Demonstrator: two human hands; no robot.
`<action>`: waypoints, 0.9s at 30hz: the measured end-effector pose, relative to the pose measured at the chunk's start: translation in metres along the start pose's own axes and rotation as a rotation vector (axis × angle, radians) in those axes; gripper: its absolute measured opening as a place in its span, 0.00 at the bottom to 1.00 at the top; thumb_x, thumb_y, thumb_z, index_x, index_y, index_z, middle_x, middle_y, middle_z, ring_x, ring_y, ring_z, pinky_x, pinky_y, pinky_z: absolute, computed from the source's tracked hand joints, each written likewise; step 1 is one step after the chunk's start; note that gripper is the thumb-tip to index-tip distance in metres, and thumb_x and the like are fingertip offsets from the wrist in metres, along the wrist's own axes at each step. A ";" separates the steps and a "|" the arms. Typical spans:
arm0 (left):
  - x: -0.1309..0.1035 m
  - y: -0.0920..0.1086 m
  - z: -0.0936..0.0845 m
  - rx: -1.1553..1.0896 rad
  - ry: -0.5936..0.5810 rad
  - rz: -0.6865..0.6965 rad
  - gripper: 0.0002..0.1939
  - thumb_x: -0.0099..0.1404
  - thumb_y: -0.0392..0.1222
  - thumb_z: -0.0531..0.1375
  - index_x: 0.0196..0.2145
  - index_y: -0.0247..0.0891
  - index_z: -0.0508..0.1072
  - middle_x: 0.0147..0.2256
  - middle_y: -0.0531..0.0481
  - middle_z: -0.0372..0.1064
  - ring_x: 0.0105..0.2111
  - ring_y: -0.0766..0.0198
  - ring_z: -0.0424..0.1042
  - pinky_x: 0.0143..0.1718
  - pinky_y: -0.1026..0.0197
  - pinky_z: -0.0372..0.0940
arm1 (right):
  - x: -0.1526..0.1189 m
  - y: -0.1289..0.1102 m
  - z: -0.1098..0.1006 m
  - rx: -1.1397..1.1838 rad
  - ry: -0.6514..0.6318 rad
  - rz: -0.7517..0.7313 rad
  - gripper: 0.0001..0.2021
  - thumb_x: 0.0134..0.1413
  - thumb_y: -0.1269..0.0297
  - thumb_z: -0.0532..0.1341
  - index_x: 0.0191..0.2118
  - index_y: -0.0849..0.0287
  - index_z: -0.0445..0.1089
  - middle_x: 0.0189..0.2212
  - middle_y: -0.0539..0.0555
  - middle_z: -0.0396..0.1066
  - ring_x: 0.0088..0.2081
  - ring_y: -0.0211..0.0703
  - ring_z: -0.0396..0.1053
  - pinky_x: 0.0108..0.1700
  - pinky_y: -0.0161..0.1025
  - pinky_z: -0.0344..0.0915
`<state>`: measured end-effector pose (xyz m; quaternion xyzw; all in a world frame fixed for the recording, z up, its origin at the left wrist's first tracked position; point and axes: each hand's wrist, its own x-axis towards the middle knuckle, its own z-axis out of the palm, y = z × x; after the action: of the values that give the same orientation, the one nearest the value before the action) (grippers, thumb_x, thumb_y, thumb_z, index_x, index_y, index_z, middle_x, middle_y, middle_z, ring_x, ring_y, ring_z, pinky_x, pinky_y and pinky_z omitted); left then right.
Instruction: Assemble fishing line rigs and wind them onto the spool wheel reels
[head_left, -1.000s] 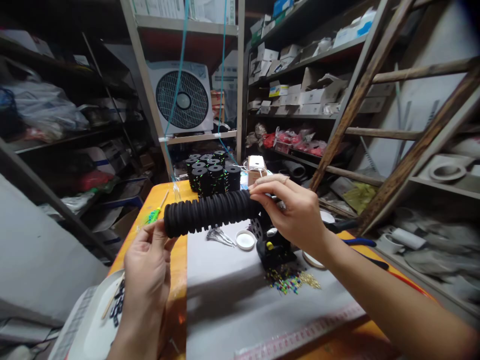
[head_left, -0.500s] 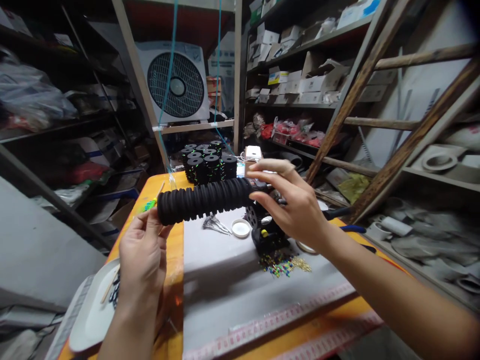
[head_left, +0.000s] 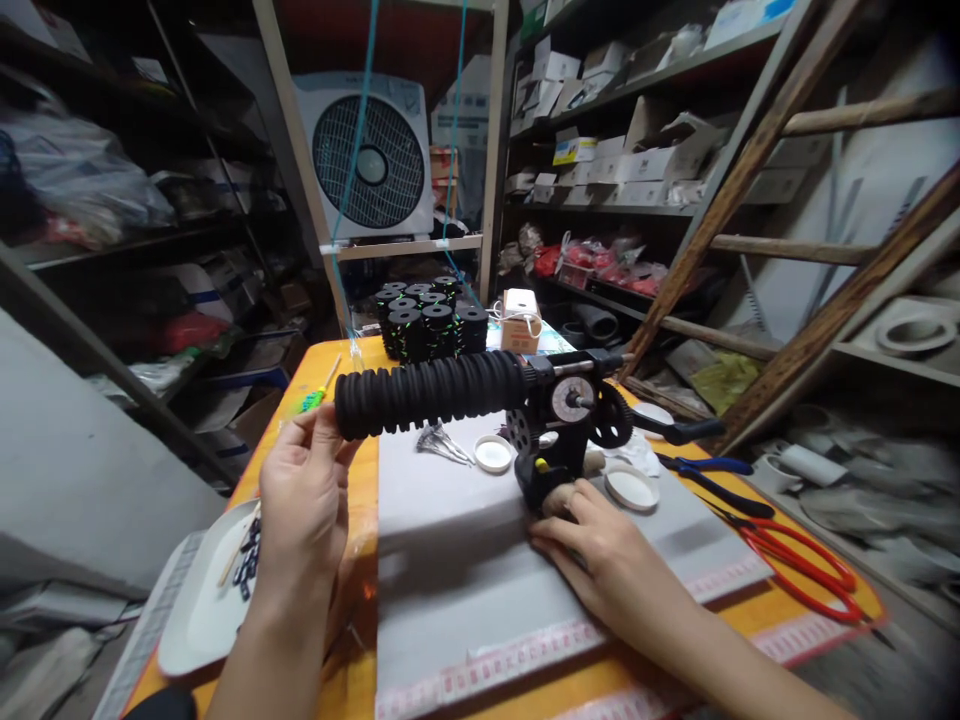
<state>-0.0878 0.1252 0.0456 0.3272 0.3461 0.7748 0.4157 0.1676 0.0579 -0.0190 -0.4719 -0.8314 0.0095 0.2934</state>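
A ribbed black roll [head_left: 431, 393] sticks out leftward from a black geared device [head_left: 574, 400] with a crank handle. At the roll's left end, my left hand [head_left: 307, 480] pinches its edge between thumb and fingers. My right hand [head_left: 592, 545] is low, at the foot of the device, its fingers bent together over the white board [head_left: 465, 580]; the small beads seen there before are hidden, and what the fingertips hold cannot be made out. A white round lid [head_left: 493, 454] and a bundle of thin metal pieces [head_left: 442, 443] lie behind the roll.
Stacked black discs [head_left: 437, 320] stand at the back, beside a small box [head_left: 520, 325]. Blue-handled pliers [head_left: 712, 467] and red-handled scissors [head_left: 810, 560] lie at right. A white tray [head_left: 187, 625] with dark pieces is at left. Shelves, a fan [head_left: 371, 165] and a ladder stand behind.
My right hand has left the roll's right end and moved down to the foot of the device. My left hand stays at the roll's left end. The view has shifted slightly.
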 end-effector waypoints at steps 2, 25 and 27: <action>0.000 0.001 0.000 0.003 0.001 0.002 0.19 0.46 0.48 0.75 0.31 0.37 0.76 0.32 0.53 0.76 0.38 0.66 0.75 0.47 0.63 0.71 | 0.000 -0.002 -0.002 0.040 -0.012 0.020 0.10 0.60 0.75 0.57 0.35 0.58 0.75 0.36 0.57 0.69 0.40 0.48 0.67 0.40 0.46 0.69; -0.001 0.002 -0.003 0.010 0.018 -0.045 0.25 0.43 0.53 0.75 0.33 0.36 0.73 0.33 0.53 0.76 0.37 0.67 0.74 0.47 0.63 0.68 | 0.119 -0.030 -0.084 0.022 0.553 -0.295 0.07 0.57 0.74 0.64 0.38 0.54 0.73 0.34 0.50 0.79 0.34 0.40 0.78 0.40 0.37 0.74; 0.000 0.001 -0.003 0.005 0.004 -0.038 0.24 0.45 0.53 0.75 0.33 0.36 0.73 0.34 0.53 0.76 0.37 0.66 0.74 0.49 0.61 0.67 | 0.124 -0.029 -0.080 0.019 0.544 -0.291 0.08 0.56 0.74 0.64 0.38 0.54 0.73 0.33 0.48 0.79 0.34 0.41 0.78 0.39 0.37 0.74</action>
<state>-0.0907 0.1234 0.0449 0.3200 0.3552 0.7667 0.4286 0.1376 0.1186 0.1155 -0.3304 -0.7811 -0.1516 0.5077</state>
